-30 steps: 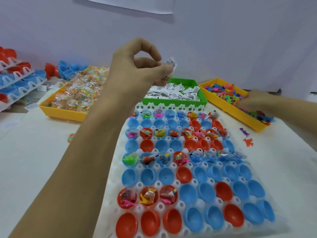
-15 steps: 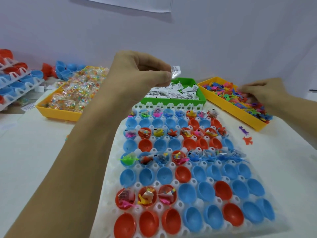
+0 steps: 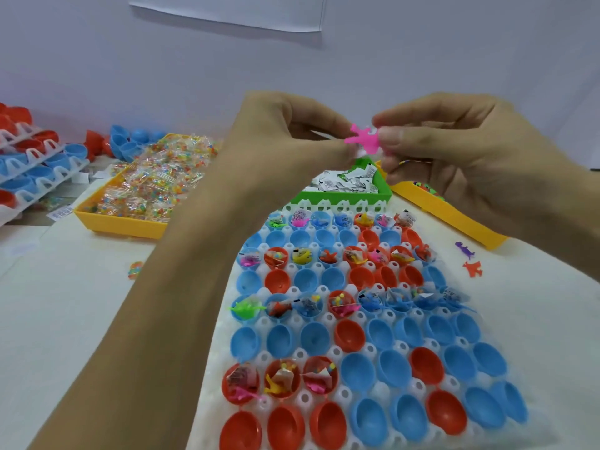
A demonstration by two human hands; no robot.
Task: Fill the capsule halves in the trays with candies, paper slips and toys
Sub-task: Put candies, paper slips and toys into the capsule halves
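Note:
A white tray (image 3: 328, 206) holds rows of blue and red capsule halves; some rows are filled with candies, slips and toys, others are bare. Above its far end my two hands meet. My right hand (image 3: 461, 151) pinches a pink toy (image 3: 364, 140) between thumb and fingers. My left hand (image 3: 276, 141) is pinched shut, its fingertips touching the toy's left side. A sliver of white paper slip (image 3: 359, 154) shows just under those fingertips.
A yellow bin of wrapped candies (image 3: 123, 226) sits at the left, a green bin of paper slips (image 3: 380, 193) behind the tray, a yellow bin of toys (image 3: 449, 216) at the right. A purple toy (image 3: 464, 249) and an orange toy (image 3: 473, 268) lie loose. Stacked capsule trays (image 3: 32, 167) stand far left.
My right hand left the toy bin and rose to the middle with a pink toy. My left hand, holding the slip, stayed raised and now meets the right hand.

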